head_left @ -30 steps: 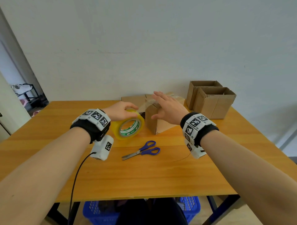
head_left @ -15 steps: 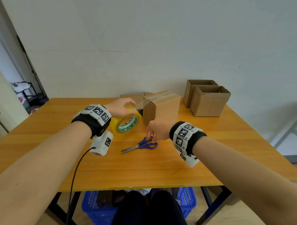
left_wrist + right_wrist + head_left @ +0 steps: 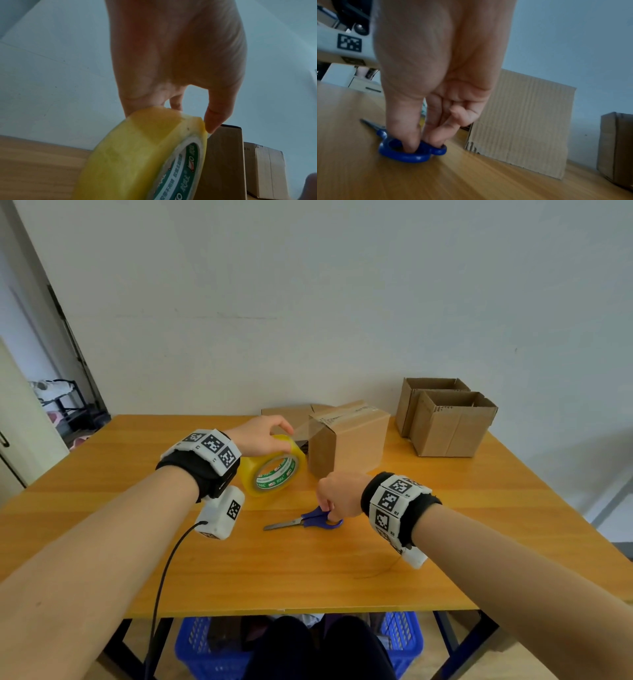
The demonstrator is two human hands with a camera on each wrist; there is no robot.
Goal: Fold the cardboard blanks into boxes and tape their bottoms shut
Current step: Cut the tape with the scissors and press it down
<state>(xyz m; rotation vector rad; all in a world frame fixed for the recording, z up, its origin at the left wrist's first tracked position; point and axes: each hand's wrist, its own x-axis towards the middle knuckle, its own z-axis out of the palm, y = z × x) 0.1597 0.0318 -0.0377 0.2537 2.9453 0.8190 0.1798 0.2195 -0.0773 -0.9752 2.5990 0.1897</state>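
A folded cardboard box (image 3: 349, 436) stands bottom-up mid-table, with a clear tape strip running from its top down to a yellow tape roll (image 3: 272, 465). My left hand (image 3: 263, 434) grips the roll from above, just left of the box (image 3: 224, 162); the roll (image 3: 137, 159) fills the left wrist view. Blue-handled scissors (image 3: 308, 520) lie flat on the table in front of the box. My right hand (image 3: 337, 494) reaches down onto them, thumb and fingers pushed into the handle loops (image 3: 412, 150). The blades (image 3: 370, 123) point left.
Two open-topped boxes (image 3: 448, 419) stand at the back right of the wooden table (image 3: 308, 577). Flat cardboard blanks (image 3: 291, 412) lie behind the taped box. A blue basket (image 3: 205, 652) sits under the table. A cable hangs from my left wrist camera.
My right hand left the top of the box, came down toward me and put its fingers into the scissor handles. My left hand stayed on the tape roll.
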